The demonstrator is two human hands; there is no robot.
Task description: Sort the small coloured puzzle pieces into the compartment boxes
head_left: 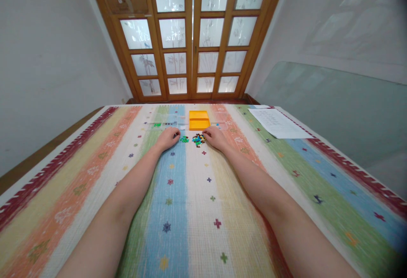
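A pile of small mixed-colour pieces (198,140) lies on the striped tablecloth, with a smaller group of green pieces (184,139) to its left. My left hand (169,138) rests beside the green pieces, its fingers curled together; whatever it may hold is too small to make out. At the right edge of the mixed pile is my right hand (214,136), fingers bent and pinched near the pieces, their tips too small to read. Just beyond stands an open yellow box (199,124). Clear compartment trays flank it, the left one holding some green pieces (157,124).
White printed sheets (278,123) lie on the tablecloth (203,210) at the far right. Wooden doors with glass panes (192,36) stand beyond the table. A greenish panel (333,108) leans along the right wall.
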